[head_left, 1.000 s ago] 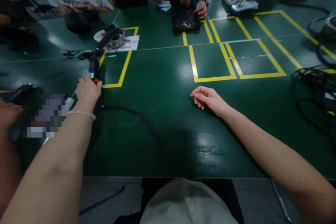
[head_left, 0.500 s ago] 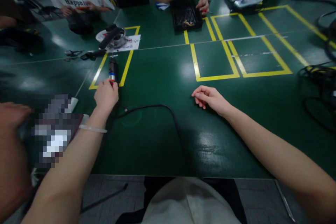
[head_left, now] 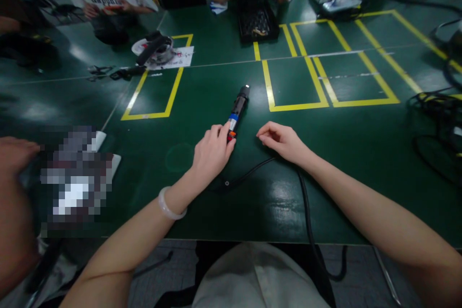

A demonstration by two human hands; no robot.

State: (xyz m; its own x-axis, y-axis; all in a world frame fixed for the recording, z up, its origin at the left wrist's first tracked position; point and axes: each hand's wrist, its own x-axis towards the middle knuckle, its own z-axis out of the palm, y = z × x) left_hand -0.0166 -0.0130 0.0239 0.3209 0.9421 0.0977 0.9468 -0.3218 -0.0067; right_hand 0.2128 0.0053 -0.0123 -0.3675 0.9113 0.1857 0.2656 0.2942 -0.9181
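My left hand (head_left: pixel 212 151) is wrapped around the rear of an electric screwdriver (head_left: pixel 238 106), a slim black tool with a blue band and a red-orange part by my thumb. It points away from me with its tip to the upper right, above or on the green table (head_left: pixel 202 221). From near my left hand a black cord (head_left: pixel 305 197) passes by my right wrist and drops over the table's front edge. Just right of the tool, my right hand (head_left: pixel 283 142) rests with fingers curled together and nothing visible in them.
Yellow tape rectangles (head_left: pixel 299 106) mark the table. Black headgear-like equipment (head_left: pixel 157 50) lies on white paper at the left. Across from me, a person's hands hover over a black tray (head_left: pixel 258 24) of small parts. Tangled cables (head_left: pixel 436 115) lie at the right; another person's arm (head_left: pixel 16 192) is at the left.
My left hand has carried the electric screwdriver rightward and nearer to me, out of the left tape rectangle. Its cord has shifted right. The right hand has barely moved.
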